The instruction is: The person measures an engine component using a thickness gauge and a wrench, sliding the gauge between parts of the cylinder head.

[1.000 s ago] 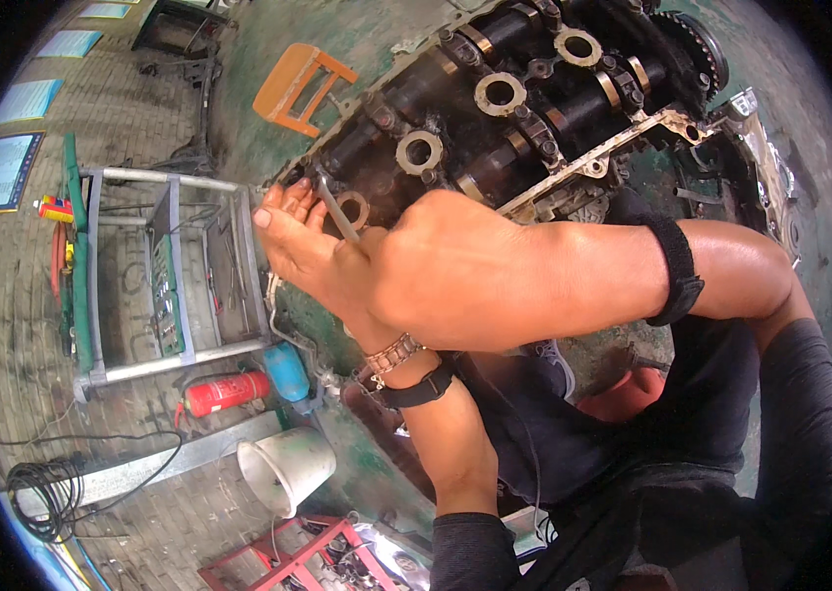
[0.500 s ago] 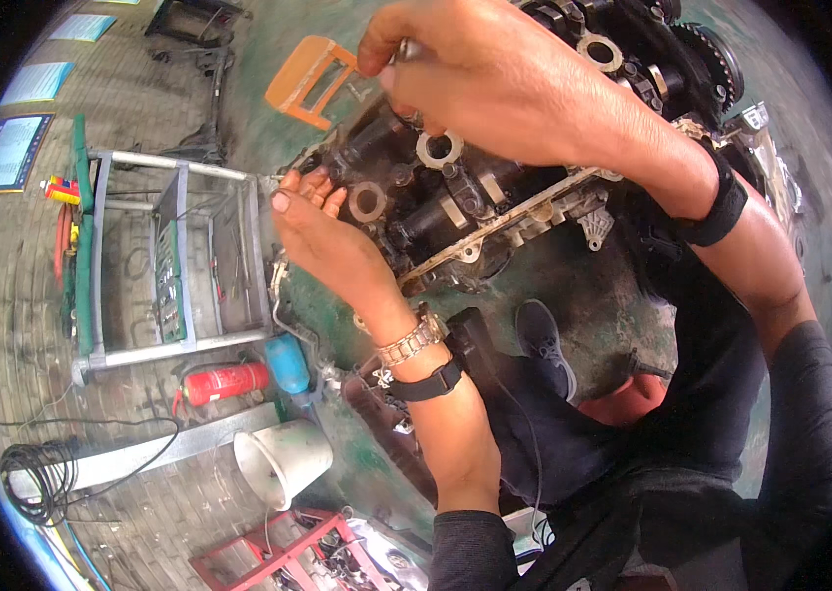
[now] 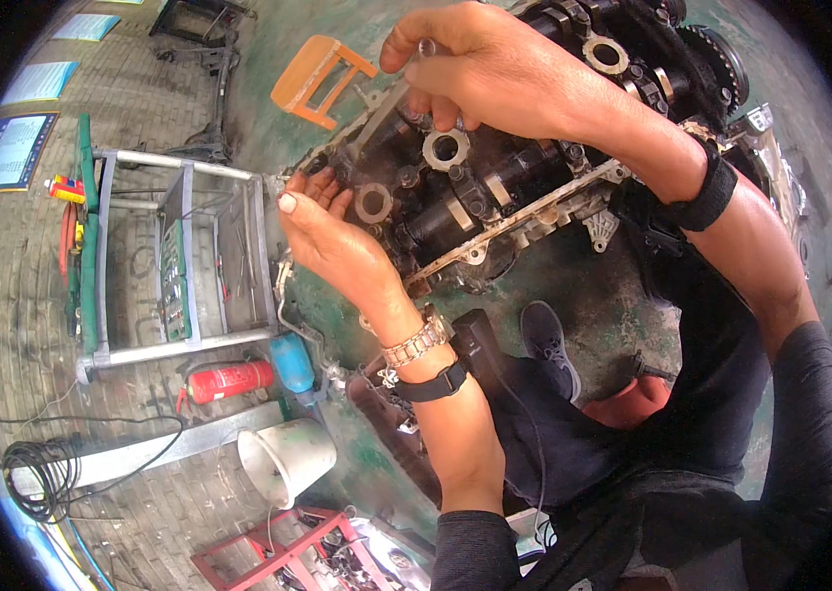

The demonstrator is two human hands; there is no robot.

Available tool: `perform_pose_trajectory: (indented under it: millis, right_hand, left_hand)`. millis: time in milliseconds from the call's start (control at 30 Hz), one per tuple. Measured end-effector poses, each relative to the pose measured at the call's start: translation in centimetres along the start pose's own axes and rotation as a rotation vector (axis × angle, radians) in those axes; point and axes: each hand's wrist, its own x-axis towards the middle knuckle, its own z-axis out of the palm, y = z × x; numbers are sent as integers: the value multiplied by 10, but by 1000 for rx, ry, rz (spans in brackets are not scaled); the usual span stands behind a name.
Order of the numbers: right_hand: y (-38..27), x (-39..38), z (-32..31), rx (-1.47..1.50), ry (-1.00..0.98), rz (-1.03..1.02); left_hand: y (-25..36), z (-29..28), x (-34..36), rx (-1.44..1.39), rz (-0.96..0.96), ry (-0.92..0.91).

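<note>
My right hand [image 3: 436,74] is raised over the upper left part of the engine cylinder head [image 3: 495,202], shut on a metal wrench [image 3: 388,103] that slants down toward the head's left end. My left hand [image 3: 322,212] is at that end, fingers curled at the edge near the wrench's lower end; what they grip, if anything, is hidden. Dark camshafts, bearing caps, several pale ring-shaped seats [image 3: 444,150] and a toothed gear [image 3: 716,69] show on the head.
An orange stool [image 3: 322,79] stands beyond the engine. Left are a metal trolley [image 3: 180,340] with tools, a red extinguisher [image 3: 229,379], a blue bottle [image 3: 290,364], a white bucket [image 3: 288,463], coiled cable [image 3: 37,483] and a red frame [image 3: 268,552]. My shoe [image 3: 546,345] shows below.
My right hand has risen up and away from my left hand with the wrench, then shifted slightly right. My left hand has moved a little right and stays at the head's left end.
</note>
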Motion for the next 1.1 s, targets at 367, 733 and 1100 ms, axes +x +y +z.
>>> perform_pose_trajectory:
  millis: [367,733,1100]
  right_hand:
    - [42,16,30,8,112,-133]
    - [50,25,25,124,46,-37]
    - [51,27,26,-64,-31,24]
  left_hand:
    - [4,1,0,1,-1,0]
    - [6,1,-1,43,11,-4]
    - [6,1,0,31,2,-21]
